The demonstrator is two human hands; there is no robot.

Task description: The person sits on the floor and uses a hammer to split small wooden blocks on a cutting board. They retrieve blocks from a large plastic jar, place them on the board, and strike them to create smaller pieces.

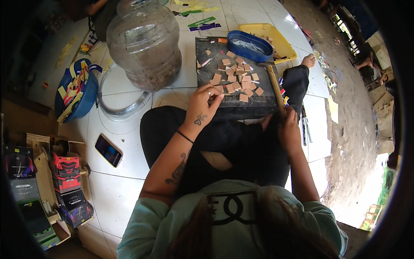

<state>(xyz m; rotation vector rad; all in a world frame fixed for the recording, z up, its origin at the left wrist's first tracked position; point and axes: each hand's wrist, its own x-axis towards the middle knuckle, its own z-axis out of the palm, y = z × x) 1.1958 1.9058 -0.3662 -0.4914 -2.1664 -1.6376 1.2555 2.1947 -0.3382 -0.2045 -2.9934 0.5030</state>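
Note:
My right hand is wrapped round the lower end of the wooden handle of a hammer. The hammer's head lies by the blue tray, over the right side of a dark board. At the board's near left edge my left hand has its fingertips pinched together; whatever is between them is too small to make out. Several small square brown wooden pieces lie scattered on the board, just beyond the left fingertips. A blue oval tray of thin, pale metal-like pieces stands at the board's far right.
Behind the blue tray is a yellow tray. To the left stand a large clear plastic jug, a coil of wire, a blue basin of coloured strips and a phone. Wooden toy trucks sit at lower left.

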